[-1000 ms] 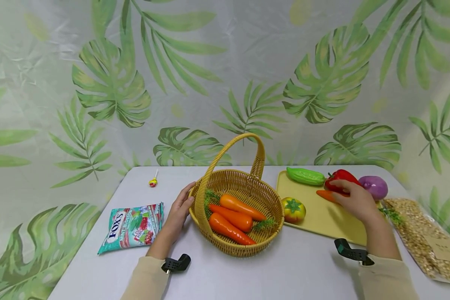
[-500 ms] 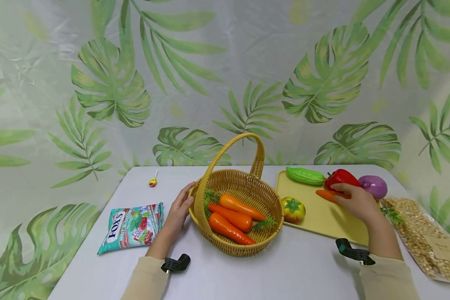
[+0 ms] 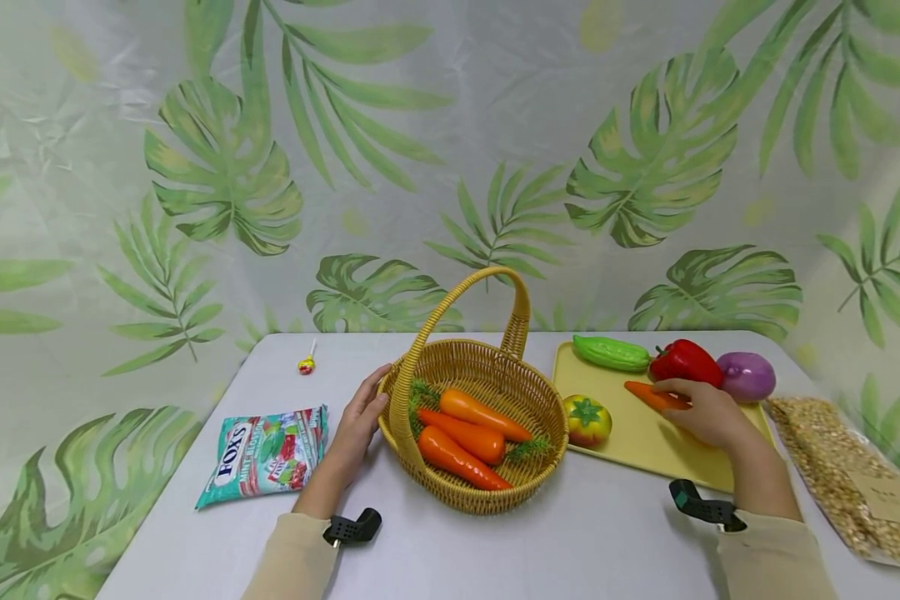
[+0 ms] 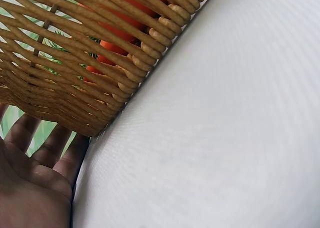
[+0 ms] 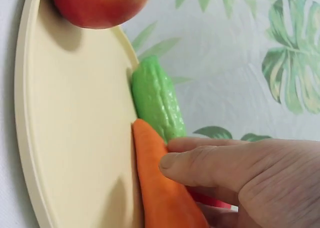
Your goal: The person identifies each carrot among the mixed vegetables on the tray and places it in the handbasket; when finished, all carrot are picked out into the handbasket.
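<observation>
My left hand rests against the left side of a wicker basket, its fingers fairly straight along the weave; in the left wrist view the fingers reach up beside the basket wall. Several orange carrots with green tops lie inside the basket. Over the yellow tray, my right hand grips another carrot. The right wrist view has this carrot between thumb and fingers, its tip pointing away from the hand. Its leafy end is hidden.
A green bumpy vegetable, a red bell pepper, a purple vegetable and a tomato sit on or beside the tray. A bag of grains lies at right. At left are a candy bag and a lollipop.
The carrot under my right hand has shifted and turned slightly, its tip moving left; its green top has gone from sight at the tray's right edge. My left hand and the basket stay put.
</observation>
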The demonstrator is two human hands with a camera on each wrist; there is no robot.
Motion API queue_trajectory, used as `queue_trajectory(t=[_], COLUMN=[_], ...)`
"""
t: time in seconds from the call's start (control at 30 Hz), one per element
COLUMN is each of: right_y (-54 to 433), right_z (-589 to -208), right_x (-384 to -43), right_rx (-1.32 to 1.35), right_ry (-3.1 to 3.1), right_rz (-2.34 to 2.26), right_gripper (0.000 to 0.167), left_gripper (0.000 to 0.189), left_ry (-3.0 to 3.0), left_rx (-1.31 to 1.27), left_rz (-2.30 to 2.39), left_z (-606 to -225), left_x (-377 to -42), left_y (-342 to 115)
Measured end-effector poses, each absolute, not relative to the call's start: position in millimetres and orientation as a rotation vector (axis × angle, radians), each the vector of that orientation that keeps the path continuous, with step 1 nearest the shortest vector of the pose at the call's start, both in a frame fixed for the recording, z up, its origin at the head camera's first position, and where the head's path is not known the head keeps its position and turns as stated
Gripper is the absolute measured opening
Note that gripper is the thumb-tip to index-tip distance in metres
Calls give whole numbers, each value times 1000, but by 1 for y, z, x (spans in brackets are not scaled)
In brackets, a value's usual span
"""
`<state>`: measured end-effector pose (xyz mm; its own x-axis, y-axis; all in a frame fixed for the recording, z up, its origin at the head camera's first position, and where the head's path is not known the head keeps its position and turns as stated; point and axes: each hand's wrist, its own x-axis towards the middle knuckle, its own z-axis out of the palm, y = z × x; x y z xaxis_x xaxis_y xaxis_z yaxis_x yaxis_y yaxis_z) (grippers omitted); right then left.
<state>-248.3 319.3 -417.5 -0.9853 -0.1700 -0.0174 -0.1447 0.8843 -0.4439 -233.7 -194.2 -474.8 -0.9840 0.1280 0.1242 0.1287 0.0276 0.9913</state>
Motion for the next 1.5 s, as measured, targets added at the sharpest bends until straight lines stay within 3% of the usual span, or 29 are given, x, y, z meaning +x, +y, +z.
queue_trajectory(t=[0.4, 0.63, 1.5], right_y=[309, 298, 234], right_z=[-423, -422, -361], right_x=[-252, -253, -233], right_rx=[-305, -393, -670], right_ry=[2902, 2972, 3016], right_rz=[-759, -769, -995], right_gripper=[56, 49, 39], left_gripper=[48, 48, 48], left_ry=[-2251, -2254, -2252], left_rx=[-308, -301, -293], left_rz=[-2157, -2158, -2170], left_z=[-475, -476, -474], left_x=[-234, -234, -233], left_y=[-194, -194, -194])
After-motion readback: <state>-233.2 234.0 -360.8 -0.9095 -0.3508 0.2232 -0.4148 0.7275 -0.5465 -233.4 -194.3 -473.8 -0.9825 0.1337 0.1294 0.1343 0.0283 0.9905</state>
